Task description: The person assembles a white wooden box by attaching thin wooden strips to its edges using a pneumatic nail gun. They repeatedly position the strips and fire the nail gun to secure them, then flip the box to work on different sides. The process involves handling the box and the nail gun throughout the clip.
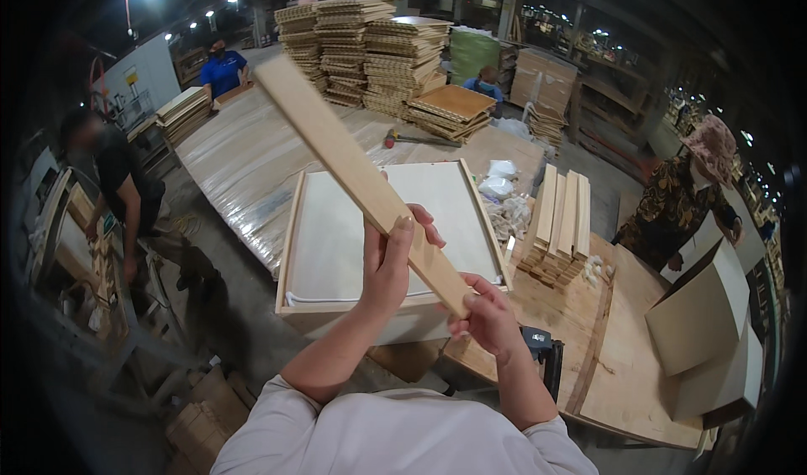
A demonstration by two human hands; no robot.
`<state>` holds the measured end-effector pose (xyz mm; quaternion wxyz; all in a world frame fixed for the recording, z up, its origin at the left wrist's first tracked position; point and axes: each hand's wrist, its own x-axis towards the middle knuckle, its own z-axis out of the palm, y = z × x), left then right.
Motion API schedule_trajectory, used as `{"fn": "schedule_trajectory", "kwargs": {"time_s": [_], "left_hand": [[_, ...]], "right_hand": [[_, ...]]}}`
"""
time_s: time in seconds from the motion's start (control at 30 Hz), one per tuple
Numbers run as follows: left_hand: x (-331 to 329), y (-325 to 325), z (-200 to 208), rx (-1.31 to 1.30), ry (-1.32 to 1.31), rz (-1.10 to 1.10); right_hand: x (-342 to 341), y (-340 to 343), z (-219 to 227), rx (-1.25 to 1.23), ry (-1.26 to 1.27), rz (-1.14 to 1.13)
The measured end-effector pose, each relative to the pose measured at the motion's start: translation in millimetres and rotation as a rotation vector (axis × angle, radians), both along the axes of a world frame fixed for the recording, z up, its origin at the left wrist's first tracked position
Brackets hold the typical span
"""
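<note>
A long, flat wooden slat (pixel 336 155) slants across the view from upper left to lower right, held up above the work surface. My left hand (pixel 389 261) is closed around it a little below its middle, thumb on top. At its lower right end, my right hand (pixel 489 314) pinches it between thumb and fingers. Beneath the slat stands a shallow wooden box (pixel 293 248) with a pale inner panel and a white cord along its near edge. A dark nail gun (pixel 542 349) rests by my right forearm.
Stacked wooden slats (pixel 559 223) stand to the right of the box, beside white bags (pixel 502 176). A hammer (pixel 420 139) lies beyond it. Tall piles of panels (pixel 403 55) rise at the back. Co-workers stand left, behind and right; pale box pieces (pixel 698 324) stand at far right.
</note>
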<state>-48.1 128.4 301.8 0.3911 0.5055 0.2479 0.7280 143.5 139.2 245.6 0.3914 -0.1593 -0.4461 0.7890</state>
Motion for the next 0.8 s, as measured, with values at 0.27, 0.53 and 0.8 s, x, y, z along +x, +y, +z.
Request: {"fn": "schedule_trajectory", "kwargs": {"time_s": [0.27, 0.53, 0.8], "left_hand": [[-32, -13, 25, -0.128, 0.180, 0.192], [2, -17, 6, -0.336, -0.497, 0.016], [-38, -76, -32, 0.215, 1.013, 0.665]], "right_hand": [[-6, -26, 37, 0.952, -0.447, -0.657], [-60, 0, 51, 1.414, -0.868, -0.831], [6, 71, 59, 1.191, -0.958, -0.053]]}}
